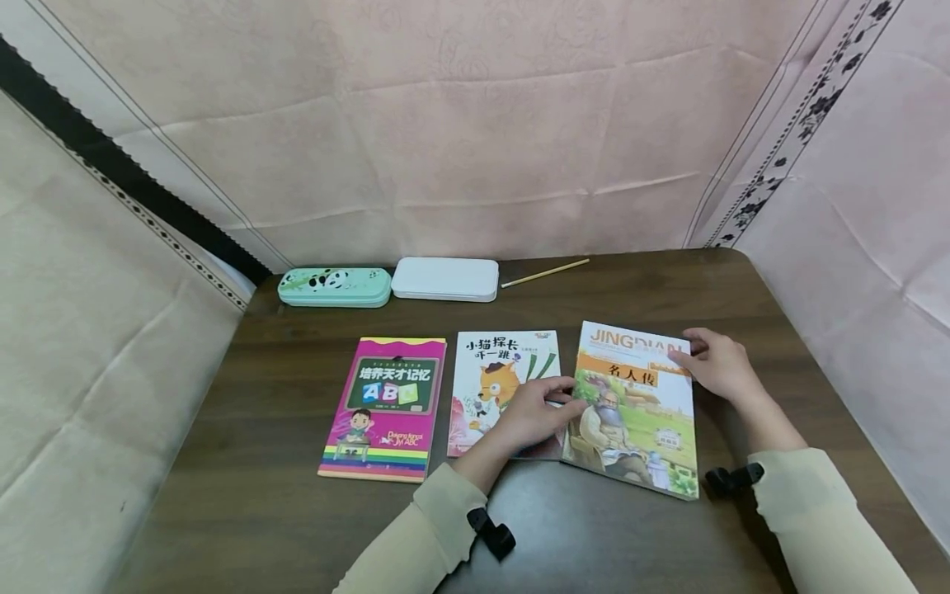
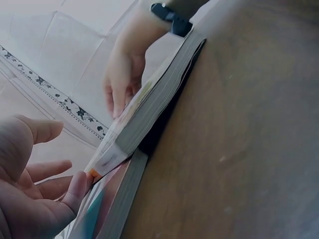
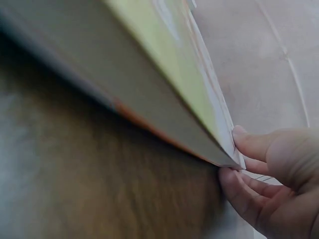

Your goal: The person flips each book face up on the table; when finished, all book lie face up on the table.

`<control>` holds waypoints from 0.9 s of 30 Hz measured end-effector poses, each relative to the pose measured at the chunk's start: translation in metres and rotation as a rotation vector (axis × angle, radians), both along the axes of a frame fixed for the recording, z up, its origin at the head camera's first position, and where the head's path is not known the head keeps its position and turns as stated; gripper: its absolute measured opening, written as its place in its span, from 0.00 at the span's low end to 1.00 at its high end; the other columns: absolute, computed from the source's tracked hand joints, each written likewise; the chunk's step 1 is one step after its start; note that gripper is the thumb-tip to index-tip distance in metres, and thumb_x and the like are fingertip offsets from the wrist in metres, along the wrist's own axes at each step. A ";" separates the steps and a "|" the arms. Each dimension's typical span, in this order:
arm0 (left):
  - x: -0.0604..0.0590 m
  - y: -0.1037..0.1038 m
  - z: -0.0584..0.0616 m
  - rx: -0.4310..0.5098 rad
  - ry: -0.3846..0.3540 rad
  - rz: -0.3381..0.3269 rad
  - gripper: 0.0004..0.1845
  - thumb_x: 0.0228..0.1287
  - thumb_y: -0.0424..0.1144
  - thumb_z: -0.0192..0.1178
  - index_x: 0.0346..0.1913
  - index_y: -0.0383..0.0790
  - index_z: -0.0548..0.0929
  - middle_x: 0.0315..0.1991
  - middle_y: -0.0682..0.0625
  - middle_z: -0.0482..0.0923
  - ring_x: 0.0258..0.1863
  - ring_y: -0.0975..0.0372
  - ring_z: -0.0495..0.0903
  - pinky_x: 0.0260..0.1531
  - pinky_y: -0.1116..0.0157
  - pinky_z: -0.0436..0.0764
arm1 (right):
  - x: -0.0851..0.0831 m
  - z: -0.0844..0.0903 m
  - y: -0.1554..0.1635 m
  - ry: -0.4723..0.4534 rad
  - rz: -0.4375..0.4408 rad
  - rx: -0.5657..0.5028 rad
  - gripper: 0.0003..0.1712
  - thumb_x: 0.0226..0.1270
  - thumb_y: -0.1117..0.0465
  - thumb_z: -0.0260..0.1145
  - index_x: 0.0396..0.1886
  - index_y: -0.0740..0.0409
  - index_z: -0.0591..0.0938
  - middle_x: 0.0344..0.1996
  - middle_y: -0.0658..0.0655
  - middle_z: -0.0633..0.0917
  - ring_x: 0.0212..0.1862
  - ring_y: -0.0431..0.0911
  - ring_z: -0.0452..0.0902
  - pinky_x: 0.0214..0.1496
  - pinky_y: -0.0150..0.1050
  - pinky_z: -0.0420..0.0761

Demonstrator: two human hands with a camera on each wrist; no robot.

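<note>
A thick book with an old bearded man on its cover [image 1: 619,412] lies at the right, its left edge overlapping the white book with an orange cartoon animal [image 1: 499,384]. My right hand [image 1: 720,365] pinches its right edge, thumb on the cover and fingers beneath; in the right wrist view that edge [image 3: 199,134] is raised off the table. At the left edge, my left hand [image 1: 536,415] touches the book with loosely spread fingers and partly covers the white book. In the left wrist view the fingertips of the left hand [image 2: 35,199] meet the book's spine [image 2: 110,158].
A pink book [image 1: 386,412] lies flat at the left of the brown table [image 1: 260,495]. Along the back stand a mint panda pencil case [image 1: 334,289], a white case [image 1: 445,279] and a thin pencil [image 1: 545,273]. Pale cloth [image 1: 482,148] hangs behind and beside the table.
</note>
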State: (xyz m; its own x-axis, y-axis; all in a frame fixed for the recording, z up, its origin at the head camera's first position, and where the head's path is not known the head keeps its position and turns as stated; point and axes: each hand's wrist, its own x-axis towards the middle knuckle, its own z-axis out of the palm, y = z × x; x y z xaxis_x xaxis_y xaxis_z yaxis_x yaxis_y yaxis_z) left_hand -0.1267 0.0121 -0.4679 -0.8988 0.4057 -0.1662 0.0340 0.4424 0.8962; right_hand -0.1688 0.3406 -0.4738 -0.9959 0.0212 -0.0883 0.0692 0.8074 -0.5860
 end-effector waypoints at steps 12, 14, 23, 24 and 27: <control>0.017 0.008 -0.003 0.060 0.020 -0.010 0.24 0.70 0.51 0.65 0.64 0.45 0.82 0.48 0.53 0.86 0.46 0.64 0.85 0.45 0.66 0.82 | -0.026 0.006 -0.001 -0.021 0.088 0.016 0.30 0.76 0.52 0.64 0.65 0.72 0.73 0.50 0.73 0.80 0.48 0.62 0.77 0.43 0.52 0.80; 0.018 0.010 -0.003 0.084 0.007 -0.025 0.24 0.70 0.50 0.65 0.64 0.44 0.82 0.48 0.53 0.86 0.47 0.64 0.84 0.45 0.68 0.82 | -0.030 0.007 0.000 -0.021 0.106 0.027 0.30 0.75 0.53 0.64 0.64 0.73 0.73 0.50 0.73 0.79 0.48 0.62 0.76 0.45 0.55 0.80; 0.021 0.013 -0.007 0.126 0.047 -0.038 0.24 0.70 0.48 0.66 0.63 0.39 0.82 0.50 0.47 0.85 0.50 0.63 0.85 0.49 0.71 0.81 | -0.037 0.009 0.000 -0.067 0.114 0.029 0.32 0.75 0.52 0.64 0.66 0.72 0.72 0.51 0.73 0.78 0.50 0.63 0.74 0.50 0.58 0.77; 0.021 0.012 -0.008 0.132 0.073 -0.048 0.23 0.70 0.47 0.66 0.62 0.39 0.82 0.51 0.47 0.85 0.51 0.63 0.84 0.50 0.71 0.81 | -0.036 0.009 0.000 -0.067 0.115 0.027 0.32 0.76 0.51 0.63 0.67 0.72 0.72 0.52 0.73 0.78 0.50 0.63 0.74 0.50 0.58 0.77; 0.022 0.006 -0.012 0.106 0.159 -0.049 0.23 0.70 0.47 0.65 0.62 0.38 0.82 0.57 0.45 0.82 0.56 0.61 0.81 0.55 0.68 0.80 | -0.031 0.011 -0.003 -0.040 0.114 0.023 0.34 0.76 0.50 0.63 0.68 0.72 0.70 0.54 0.74 0.77 0.54 0.65 0.74 0.52 0.61 0.77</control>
State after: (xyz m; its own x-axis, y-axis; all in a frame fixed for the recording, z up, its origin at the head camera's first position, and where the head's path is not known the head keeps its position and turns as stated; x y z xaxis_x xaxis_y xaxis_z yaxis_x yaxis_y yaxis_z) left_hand -0.1052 0.0180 -0.4794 -0.8891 0.4571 0.0224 0.1979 0.3398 0.9195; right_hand -0.1999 0.3376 -0.4628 -0.9877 -0.0895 -0.1285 -0.0011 0.8245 -0.5659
